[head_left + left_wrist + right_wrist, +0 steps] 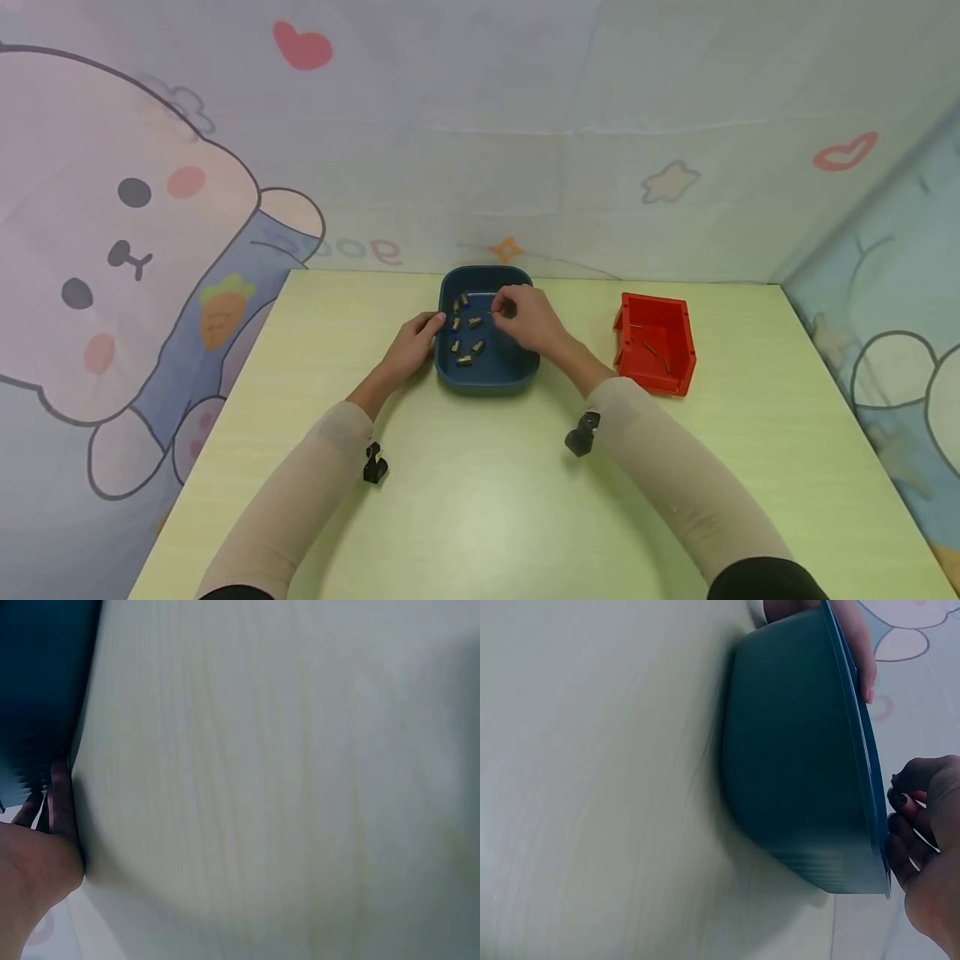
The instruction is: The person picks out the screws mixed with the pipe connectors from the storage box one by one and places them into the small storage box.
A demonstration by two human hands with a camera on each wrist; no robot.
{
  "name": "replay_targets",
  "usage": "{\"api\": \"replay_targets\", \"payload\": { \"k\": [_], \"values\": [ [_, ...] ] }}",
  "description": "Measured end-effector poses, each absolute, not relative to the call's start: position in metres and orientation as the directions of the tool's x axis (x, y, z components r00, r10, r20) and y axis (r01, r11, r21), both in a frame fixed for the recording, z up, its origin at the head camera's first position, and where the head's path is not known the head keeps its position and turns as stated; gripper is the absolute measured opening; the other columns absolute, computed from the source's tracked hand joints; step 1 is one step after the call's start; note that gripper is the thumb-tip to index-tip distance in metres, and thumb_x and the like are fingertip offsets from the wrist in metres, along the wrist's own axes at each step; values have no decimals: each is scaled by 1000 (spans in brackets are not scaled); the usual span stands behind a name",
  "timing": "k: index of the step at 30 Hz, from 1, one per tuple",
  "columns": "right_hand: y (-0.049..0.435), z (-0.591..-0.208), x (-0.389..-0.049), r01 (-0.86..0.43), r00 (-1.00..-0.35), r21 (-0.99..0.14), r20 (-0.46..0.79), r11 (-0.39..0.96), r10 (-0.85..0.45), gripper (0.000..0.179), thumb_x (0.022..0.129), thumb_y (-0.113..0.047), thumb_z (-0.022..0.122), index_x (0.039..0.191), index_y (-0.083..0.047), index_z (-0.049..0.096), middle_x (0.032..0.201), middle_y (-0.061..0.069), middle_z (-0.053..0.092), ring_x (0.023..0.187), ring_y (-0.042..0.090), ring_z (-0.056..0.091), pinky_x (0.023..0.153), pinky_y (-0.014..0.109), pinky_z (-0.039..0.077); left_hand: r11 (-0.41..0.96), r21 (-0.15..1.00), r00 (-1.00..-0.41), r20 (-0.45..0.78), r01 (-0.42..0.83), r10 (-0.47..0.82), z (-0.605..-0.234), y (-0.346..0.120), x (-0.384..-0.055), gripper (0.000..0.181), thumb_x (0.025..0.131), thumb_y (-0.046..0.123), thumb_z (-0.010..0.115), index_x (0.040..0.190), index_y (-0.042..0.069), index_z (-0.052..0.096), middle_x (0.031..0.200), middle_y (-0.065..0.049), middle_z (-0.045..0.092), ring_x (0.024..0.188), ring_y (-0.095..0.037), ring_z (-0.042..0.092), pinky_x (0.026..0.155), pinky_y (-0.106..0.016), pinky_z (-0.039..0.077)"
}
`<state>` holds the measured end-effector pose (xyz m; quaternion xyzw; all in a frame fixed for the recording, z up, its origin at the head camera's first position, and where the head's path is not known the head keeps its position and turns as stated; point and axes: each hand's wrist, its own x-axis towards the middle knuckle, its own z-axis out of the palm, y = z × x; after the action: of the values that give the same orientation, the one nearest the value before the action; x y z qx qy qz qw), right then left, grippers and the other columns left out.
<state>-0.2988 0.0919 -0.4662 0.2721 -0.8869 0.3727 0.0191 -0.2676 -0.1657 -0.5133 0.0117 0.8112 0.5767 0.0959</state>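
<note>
A dark blue plastic basin point(487, 387) stands at the back of the table with several small brass-coloured pieces point(465, 361) scattered in it, some with blue ends. My left hand point(412, 343) grips its left side, thumb over the rim and fingers along the outer wall point(37, 682). Above the right part of the basin, my right hand point(527, 318) pinches a thin brass-coloured pin point(490, 312) between thumb and forefinger. In the right wrist view the other fingers of the right hand point(930, 832) are at the basin's rim; the pinched piece is mostly hidden.
A red plastic bin point(678, 379) with several thin brass-coloured pins point(649, 347) stands to the right of the basin, beside my right forearm. The pale wooden table point(480, 500) ends at a printed cloth backdrop point(480, 167).
</note>
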Motion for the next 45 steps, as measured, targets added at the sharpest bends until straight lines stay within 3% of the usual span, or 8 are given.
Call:
{"api": "replay_targets", "payload": {
  "k": [11,20,32,45],
  "values": [
    [104,-459,-298,-503,-847,-633,228,588,-480,3,99,-8,71,100,-6,73,100,8,72,90,23,66,82,39,56,329,935,-972,-189,-134,141,-511,-167,-271,60,115,44,45,157,2,47,160,-19,48,153,-34,38,126,-49,31],
    [118,-455,-296,-511,-845,-621,237,594,-479,3,99,-8,72,100,-6,72,101,9,70,94,28,66,85,40,56,336,930,-966,-208,-147,153,-474,-158,-253,55,115,34,46,155,-3,48,158,-23,49,152,-37,39,125,-51,33],
    [130,-448,-289,-522,-837,-622,239,584,-493,4,96,-5,73,100,-3,73,98,9,71,92,29,66,83,43,55,305,943,-971,-188,-135,149,-512,-166,-269,63,113,47,46,157,2,47,160,-19,48,154,-33,37,126,-49,32],
    [141,-442,-290,-497,-850,-648,232,577,-472,3,97,-6,73,99,-4,74,100,9,72,95,30,66,87,44,57,309,947,-981,-139,-93,133,-513,-166,-265,66,111,53,48,153,3,52,155,-17,53,150,-32,42,123,-50,36]
  ]
}}
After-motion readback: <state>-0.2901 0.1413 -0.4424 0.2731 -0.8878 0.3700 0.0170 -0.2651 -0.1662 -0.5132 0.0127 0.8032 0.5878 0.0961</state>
